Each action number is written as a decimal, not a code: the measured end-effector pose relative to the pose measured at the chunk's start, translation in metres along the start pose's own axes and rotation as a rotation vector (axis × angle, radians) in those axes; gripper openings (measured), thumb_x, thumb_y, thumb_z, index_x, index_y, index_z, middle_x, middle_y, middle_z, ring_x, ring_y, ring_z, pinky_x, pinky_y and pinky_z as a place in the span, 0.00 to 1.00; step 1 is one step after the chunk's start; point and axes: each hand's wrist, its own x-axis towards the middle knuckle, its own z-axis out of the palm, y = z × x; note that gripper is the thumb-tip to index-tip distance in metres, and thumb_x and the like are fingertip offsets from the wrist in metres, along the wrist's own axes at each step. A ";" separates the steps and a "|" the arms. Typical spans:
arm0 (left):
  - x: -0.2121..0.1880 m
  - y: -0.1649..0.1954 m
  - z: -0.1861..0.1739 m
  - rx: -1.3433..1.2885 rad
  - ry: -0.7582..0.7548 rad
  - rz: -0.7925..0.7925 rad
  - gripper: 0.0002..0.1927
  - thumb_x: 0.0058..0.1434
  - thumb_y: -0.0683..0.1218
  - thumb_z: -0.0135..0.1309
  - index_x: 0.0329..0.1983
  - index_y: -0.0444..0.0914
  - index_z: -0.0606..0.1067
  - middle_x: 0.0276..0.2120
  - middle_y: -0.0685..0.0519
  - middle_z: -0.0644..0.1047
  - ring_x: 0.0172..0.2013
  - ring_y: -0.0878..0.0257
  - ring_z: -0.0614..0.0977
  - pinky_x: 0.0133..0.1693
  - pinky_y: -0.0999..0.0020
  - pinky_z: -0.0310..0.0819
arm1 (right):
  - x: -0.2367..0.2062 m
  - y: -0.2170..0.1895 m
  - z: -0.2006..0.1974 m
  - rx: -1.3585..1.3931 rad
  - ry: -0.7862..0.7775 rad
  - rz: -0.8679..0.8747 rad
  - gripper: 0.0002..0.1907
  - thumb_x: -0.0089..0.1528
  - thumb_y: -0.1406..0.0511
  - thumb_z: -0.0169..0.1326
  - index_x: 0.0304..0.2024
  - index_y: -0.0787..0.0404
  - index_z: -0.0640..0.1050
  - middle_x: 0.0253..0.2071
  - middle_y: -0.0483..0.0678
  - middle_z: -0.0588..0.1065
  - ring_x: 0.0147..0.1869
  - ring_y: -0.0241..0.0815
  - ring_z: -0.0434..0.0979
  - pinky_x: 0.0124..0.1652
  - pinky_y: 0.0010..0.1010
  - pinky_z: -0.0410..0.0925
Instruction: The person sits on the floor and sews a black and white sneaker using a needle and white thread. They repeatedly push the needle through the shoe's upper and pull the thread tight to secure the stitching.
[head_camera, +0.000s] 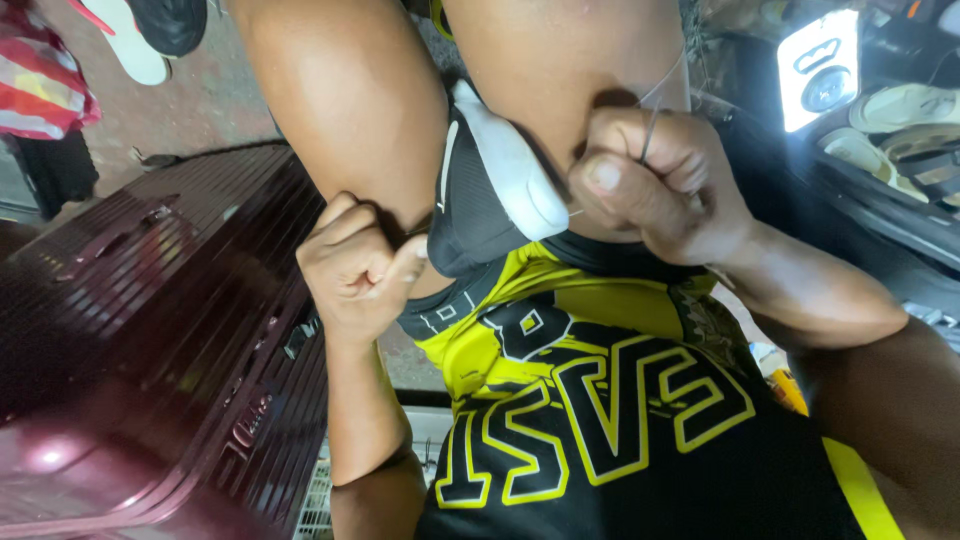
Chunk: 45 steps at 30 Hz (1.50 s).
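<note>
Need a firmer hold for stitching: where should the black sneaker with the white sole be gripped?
Grip the black sneaker with the white sole by its black upper, coming from the left hand side. The right hand crowds the white sole edge, pinching a thin thread; the knees clamp it.

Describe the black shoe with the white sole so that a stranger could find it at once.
Start at the large dark red ribbed suitcase on the left. Right of it, between the person's bare knees, sits the black shoe with a white sole. Unlike the pale sandals at far right, both fists flank it.
</note>
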 end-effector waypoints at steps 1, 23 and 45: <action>0.000 0.003 -0.001 -0.008 0.002 -0.027 0.27 0.53 0.38 0.68 0.16 0.37 0.58 0.20 0.52 0.60 0.25 0.57 0.61 0.29 0.64 0.50 | -0.002 0.000 0.000 0.026 0.005 0.003 0.16 0.76 0.63 0.44 0.32 0.58 0.63 0.22 0.37 0.59 0.21 0.25 0.54 0.23 0.20 0.51; -0.007 0.016 0.018 -0.956 0.032 -0.415 0.24 0.68 0.52 0.60 0.58 0.28 0.75 0.44 0.50 0.82 0.36 0.69 0.78 0.32 0.78 0.63 | -0.048 -0.033 -0.020 -0.850 0.240 -0.354 0.08 0.78 0.71 0.47 0.52 0.73 0.75 0.41 0.54 0.77 0.42 0.43 0.82 0.40 0.26 0.76; -0.004 0.014 0.016 -0.821 0.018 -0.326 0.19 0.69 0.49 0.61 0.54 0.30 0.77 0.41 0.54 0.80 0.32 0.73 0.73 0.33 0.80 0.64 | -0.023 -0.038 0.033 -0.838 0.035 -0.216 0.15 0.66 0.74 0.54 0.55 0.63 0.80 0.32 0.48 0.81 0.32 0.33 0.82 0.32 0.23 0.74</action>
